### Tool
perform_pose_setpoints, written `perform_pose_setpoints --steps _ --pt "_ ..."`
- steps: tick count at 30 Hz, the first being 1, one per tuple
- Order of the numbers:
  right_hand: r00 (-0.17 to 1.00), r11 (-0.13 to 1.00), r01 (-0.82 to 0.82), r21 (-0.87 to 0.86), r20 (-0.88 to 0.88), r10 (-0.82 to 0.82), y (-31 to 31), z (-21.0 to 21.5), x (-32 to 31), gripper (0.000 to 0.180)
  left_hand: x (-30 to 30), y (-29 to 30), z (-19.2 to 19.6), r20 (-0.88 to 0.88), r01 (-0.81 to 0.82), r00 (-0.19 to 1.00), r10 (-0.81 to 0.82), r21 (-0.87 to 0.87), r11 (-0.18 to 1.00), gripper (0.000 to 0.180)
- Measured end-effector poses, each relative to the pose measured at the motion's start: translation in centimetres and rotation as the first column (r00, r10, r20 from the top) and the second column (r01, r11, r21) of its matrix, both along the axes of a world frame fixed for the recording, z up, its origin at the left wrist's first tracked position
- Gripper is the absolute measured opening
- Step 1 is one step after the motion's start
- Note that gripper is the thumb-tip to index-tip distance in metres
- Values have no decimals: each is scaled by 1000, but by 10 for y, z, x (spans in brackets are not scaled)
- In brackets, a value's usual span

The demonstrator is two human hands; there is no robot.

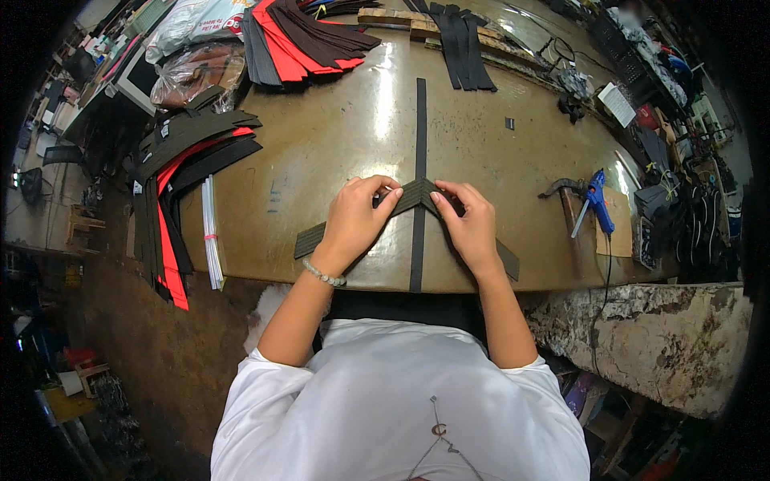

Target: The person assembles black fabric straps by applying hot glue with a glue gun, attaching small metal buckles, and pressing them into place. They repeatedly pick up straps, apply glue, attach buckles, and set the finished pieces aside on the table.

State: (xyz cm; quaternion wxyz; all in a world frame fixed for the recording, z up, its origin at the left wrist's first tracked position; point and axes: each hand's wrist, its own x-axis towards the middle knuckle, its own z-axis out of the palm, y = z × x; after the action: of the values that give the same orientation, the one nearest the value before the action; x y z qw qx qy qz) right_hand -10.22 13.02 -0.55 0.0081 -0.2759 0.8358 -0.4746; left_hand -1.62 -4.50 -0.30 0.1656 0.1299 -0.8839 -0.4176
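A dark olive strip of ribbed fabric (415,194) lies on the table in front of me, bent to a peak in the middle with its two ends slanting down and outward. My left hand (354,212), with a beaded bracelet at the wrist, pinches it left of the peak between thumb and fingers. On the other side my right hand (468,220) has its thumb and fingertips closed on the strip close to the peak. Beneath the bend runs a long black band (421,128), straight away from the table's near edge. Both forearms partly cover the strip's slanting arms.
A blue glue gun (596,202) and a hammer (570,210) lie at the right. Leftward are stacked olive and red strips (172,172) and a bundle of white sticks (211,232). Farther off lie brown and red strips (297,40), black strips (464,50) and plastic bags (196,72).
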Motion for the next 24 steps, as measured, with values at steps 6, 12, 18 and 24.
perform_pose_setpoints --steps 6,12,18,24 --pt "983 999 -18 31 -181 24 3 -6 3 15 1 3 2 -15 -9 1000 9 -55 998 15" --pt "980 994 11 104 -199 10 -1 -6 5 17 2 6 2 -42 -34 999 28 -157 987 11" --pt "911 943 -6 332 -387 142 -4 -7 14 32 2 9 2 -70 7 997 -26 -259 966 13" --pt "910 857 -349 379 -82 407 25 26 -10 48 1 14 -5 -87 143 978 -188 -376 915 36"
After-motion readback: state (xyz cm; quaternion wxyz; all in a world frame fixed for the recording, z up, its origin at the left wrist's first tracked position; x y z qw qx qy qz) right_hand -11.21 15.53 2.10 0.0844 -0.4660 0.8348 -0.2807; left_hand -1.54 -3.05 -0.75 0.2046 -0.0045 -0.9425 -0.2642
